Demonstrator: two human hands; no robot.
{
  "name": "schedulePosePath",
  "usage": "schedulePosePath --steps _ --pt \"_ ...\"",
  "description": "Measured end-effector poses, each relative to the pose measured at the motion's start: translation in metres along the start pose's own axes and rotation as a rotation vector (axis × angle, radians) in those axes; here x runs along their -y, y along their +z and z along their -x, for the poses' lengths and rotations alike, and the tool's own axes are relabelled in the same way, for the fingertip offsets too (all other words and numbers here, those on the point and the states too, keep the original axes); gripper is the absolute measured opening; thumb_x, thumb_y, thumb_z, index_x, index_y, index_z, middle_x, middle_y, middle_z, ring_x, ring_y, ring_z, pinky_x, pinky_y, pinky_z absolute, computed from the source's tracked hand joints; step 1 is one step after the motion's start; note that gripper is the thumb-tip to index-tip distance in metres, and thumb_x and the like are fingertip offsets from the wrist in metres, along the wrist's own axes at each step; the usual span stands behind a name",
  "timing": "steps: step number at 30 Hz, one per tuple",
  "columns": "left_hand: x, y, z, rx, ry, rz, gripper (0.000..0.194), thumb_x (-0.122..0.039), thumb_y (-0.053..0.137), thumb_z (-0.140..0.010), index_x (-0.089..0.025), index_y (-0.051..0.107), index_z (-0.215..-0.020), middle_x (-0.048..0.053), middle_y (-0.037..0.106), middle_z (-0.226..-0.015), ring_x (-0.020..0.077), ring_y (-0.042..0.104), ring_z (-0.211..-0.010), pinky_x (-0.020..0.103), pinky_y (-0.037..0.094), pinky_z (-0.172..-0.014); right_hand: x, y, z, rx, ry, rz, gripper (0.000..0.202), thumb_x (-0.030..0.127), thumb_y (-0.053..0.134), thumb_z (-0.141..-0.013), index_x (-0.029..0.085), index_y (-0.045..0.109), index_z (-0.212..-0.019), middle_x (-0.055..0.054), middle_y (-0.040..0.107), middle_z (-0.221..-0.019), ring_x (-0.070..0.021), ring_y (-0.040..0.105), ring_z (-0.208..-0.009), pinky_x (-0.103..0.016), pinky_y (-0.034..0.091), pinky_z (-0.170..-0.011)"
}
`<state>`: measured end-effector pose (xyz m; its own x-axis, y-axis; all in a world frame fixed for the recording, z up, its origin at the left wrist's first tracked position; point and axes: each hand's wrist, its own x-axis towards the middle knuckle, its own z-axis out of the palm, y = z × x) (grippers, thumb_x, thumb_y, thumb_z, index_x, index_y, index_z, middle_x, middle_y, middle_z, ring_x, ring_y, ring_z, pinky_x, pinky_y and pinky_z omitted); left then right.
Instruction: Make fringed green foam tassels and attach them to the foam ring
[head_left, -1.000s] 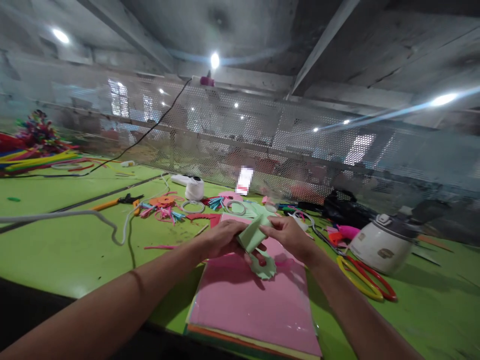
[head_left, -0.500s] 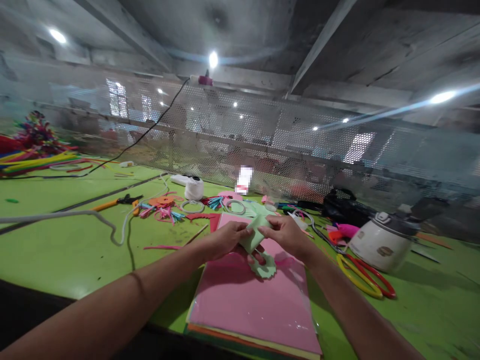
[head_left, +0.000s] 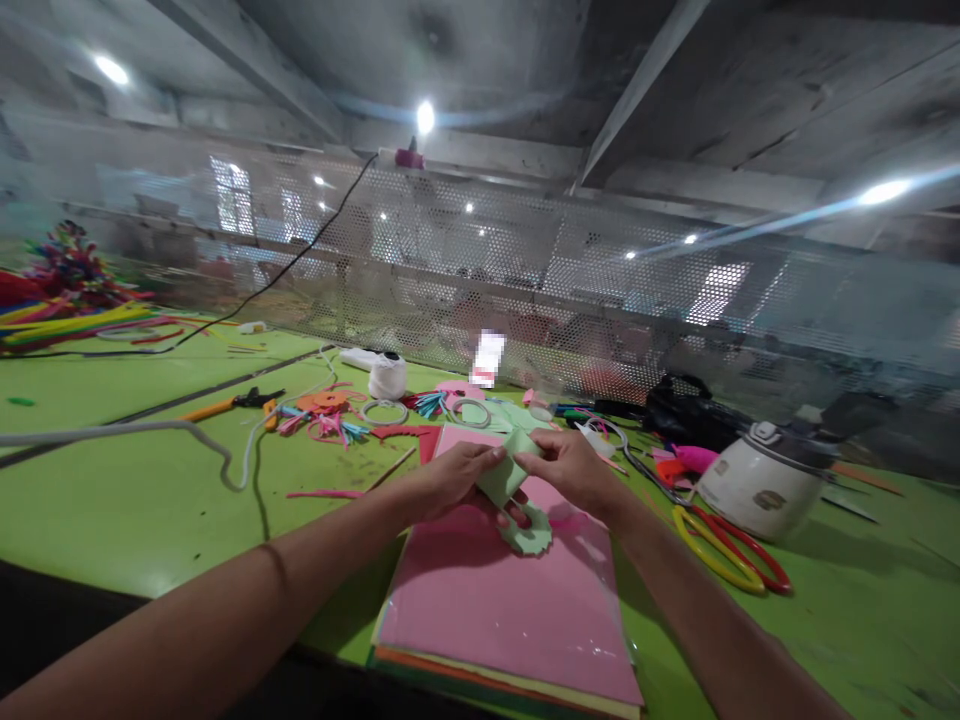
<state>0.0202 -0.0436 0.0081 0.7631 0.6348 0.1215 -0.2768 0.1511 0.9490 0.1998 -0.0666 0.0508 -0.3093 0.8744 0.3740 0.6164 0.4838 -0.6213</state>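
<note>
A folded piece of pale green paper (head_left: 504, 478) is pinched between my two hands over a stack of coloured sheets. My left hand (head_left: 465, 478) grips its left side, thumb on the front face, with some fingers curled underneath. At the paper's upper right edge, my right hand (head_left: 566, 462) holds it between thumb and fingers. Just below hangs or lies a pale green paper ring with a scalloped edge (head_left: 531, 538), touching the left fingertips; whether it is joined to the folded piece I cannot tell. Pink paper (head_left: 502, 620) tops the stack.
Scissors with yellow and red handles (head_left: 731, 555) lie right, beside a white pot-like container (head_left: 765, 485). Behind are a phone (head_left: 487, 358), a white thread spool (head_left: 387, 378) and paper scraps (head_left: 326, 402). A grey cable (head_left: 180, 428) crosses the left. A perforated screen (head_left: 450, 270) borders the table.
Almost nothing differs. Both hands keep their hold on the green paper, which has shifted only very slightly between the fingers.
</note>
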Motion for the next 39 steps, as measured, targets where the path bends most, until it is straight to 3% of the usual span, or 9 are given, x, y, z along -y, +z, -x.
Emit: schedulePosePath --steps 10,16,21,27,32,36,39 --pt "0.001 0.004 -0.003 -0.092 -0.006 -0.077 0.028 -0.027 0.043 -0.091 -0.005 0.056 -0.1 0.018 0.067 -0.079 0.0207 0.067 -0.06 0.033 0.054 -0.057 0.0 0.0 0.0 -0.017 0.025 -0.047 0.033 0.03 0.058 -0.075 0.02 0.038 -0.051 0.007 0.029 -0.053 -0.0088 0.029 -0.05 -0.024 0.022 -0.047" --pt "0.002 0.003 -0.004 -0.095 -0.004 -0.078 0.026 -0.028 0.052 -0.087 -0.006 0.055 -0.1 0.016 0.067 -0.077 0.0218 0.068 -0.061 0.033 0.054 -0.056 -0.004 0.003 -0.002 -0.028 0.049 -0.186 0.014 0.028 0.059 -0.073 0.019 0.05 -0.071 0.005 0.049 -0.059 -0.0113 0.046 -0.055 -0.024 0.037 -0.052" --pt "0.001 0.004 -0.002 -0.083 0.011 -0.074 0.027 -0.029 0.059 -0.083 -0.006 0.055 -0.097 0.015 0.066 -0.075 0.0239 0.068 -0.067 0.031 0.054 -0.057 -0.005 0.005 -0.003 -0.034 0.05 -0.242 0.014 0.028 0.062 -0.071 0.018 0.051 -0.071 0.004 0.051 -0.062 -0.0116 0.048 -0.057 -0.025 0.039 -0.054" --pt "-0.001 0.005 0.002 -0.066 0.03 0.026 0.038 -0.04 0.044 -0.09 -0.005 0.057 -0.1 0.018 0.066 -0.077 0.022 0.068 -0.064 0.03 0.054 -0.056 -0.004 0.003 -0.002 -0.029 0.056 -0.252 0.014 0.026 0.062 -0.072 0.017 0.052 -0.068 0.005 0.049 -0.06 -0.0101 0.045 -0.055 -0.024 0.036 -0.052" --pt "-0.004 0.006 0.001 -0.101 0.0 0.015 0.032 -0.032 0.041 -0.091 -0.005 0.055 -0.102 0.018 0.066 -0.077 0.0223 0.067 -0.063 0.031 0.053 -0.054 -0.003 0.002 -0.001 -0.024 0.056 -0.265 0.013 0.023 0.063 -0.072 0.017 0.052 -0.069 0.004 0.051 -0.061 -0.0112 0.049 -0.057 -0.025 0.039 -0.054" --pt "-0.005 0.007 0.0 -0.132 -0.016 -0.018 0.029 -0.027 0.039 -0.092 -0.004 0.055 -0.101 0.019 0.067 -0.082 0.0212 0.067 -0.063 0.031 0.053 -0.054 -0.007 0.004 -0.002 -0.03 0.058 -0.316 0.015 0.022 0.063 -0.072 0.017 0.052 -0.081 0.001 0.058 -0.071 -0.0131 0.055 -0.064 -0.026 0.044 -0.059" --pt "-0.005 0.007 -0.001 -0.135 -0.008 -0.029 0.028 -0.027 0.041 -0.091 -0.004 0.056 -0.099 0.019 0.067 -0.083 0.0207 0.067 -0.064 0.032 0.054 -0.054 -0.011 0.005 -0.002 -0.033 0.069 -0.377 0.032 0.022 0.064 -0.072 0.018 0.049 -0.101 0.001 0.061 -0.076 -0.0136 0.057 -0.064 -0.026 0.045 -0.058"
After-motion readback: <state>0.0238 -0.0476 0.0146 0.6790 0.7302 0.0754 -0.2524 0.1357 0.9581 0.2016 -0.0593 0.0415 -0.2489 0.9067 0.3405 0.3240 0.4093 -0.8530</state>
